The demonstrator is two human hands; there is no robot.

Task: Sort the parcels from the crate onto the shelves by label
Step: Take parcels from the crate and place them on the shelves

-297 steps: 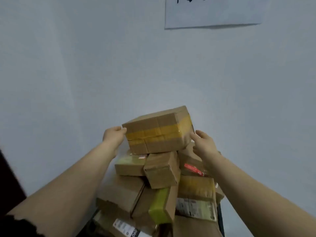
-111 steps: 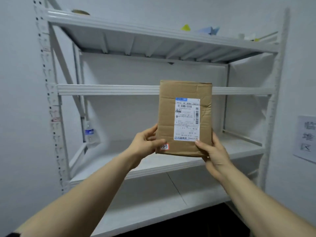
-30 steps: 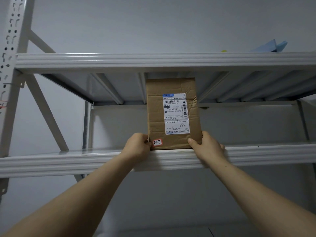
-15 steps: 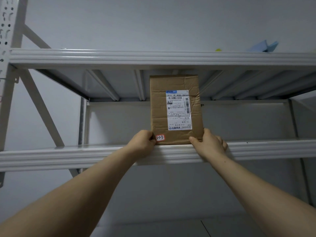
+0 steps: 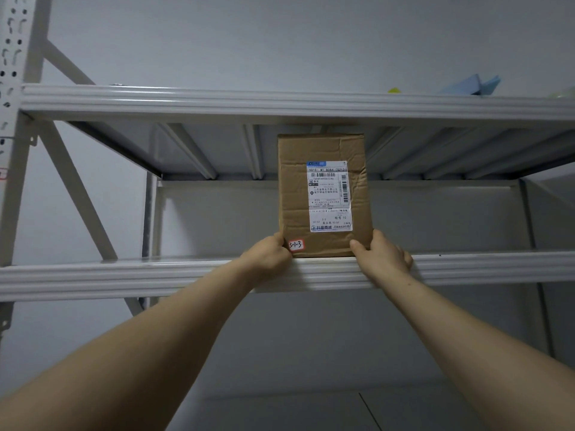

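I see the cardboard parcel [image 5: 292, 188] standing upright on the front edge of the shelf [image 5: 155, 272], at 12 o'clock from my hands. Its white shipping label [image 5: 329, 197] faces me, and a small sticker [image 5: 295, 244] reading 3-1-3 sits at its 7 o'clock corner. My left hand [image 5: 267, 256] grips that lower-left corner, fingers [image 5: 277, 242] curled round the edge. My right hand [image 5: 381, 255] pinches the lower-right corner, thumb on the front. The upper shelf [image 5: 186, 102] runs just above the parcel, and something blue [image 5: 476, 85] lies on it at 2 o'clock.
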